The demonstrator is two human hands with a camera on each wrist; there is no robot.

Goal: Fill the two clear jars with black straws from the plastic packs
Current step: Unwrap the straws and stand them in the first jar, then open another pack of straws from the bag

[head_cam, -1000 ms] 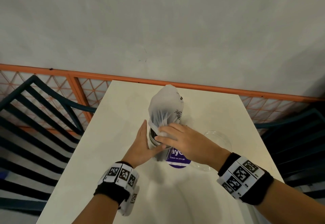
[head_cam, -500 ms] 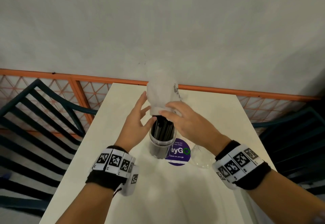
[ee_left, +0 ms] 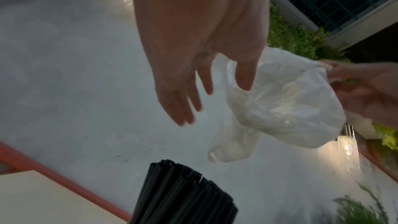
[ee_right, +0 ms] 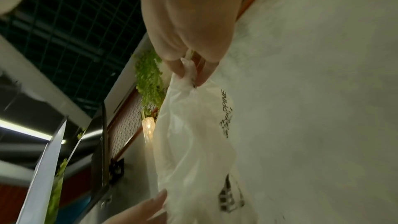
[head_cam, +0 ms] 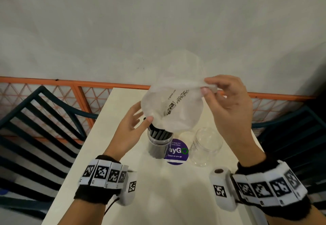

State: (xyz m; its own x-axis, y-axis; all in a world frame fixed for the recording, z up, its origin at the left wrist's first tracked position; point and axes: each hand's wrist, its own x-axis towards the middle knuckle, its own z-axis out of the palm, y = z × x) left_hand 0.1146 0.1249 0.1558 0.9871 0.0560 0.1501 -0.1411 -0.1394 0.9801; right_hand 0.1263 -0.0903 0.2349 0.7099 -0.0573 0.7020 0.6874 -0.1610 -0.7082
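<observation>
Right hand (head_cam: 229, 111) pinching limp translucent white plastic pack (head_cam: 173, 108) above clear jar of black straws (head_cam: 159, 142), mid-table; left hand (head_cam: 131, 129) fingers spread, thumb touching pack; empty clear jar (head_cam: 205, 147) beside.

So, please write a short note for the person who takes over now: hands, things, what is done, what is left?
Right hand: pinches the top of the emptied plastic pack, lifted above the jars.
Left hand: open, fingers straight, beside the pack's lower end.
Left jar: upright on the table, full of black straws.
Right jar: upright, empty.
Done: first jar.
Left: put the pack aside, fill the second jar; no other pack is in view.
</observation>
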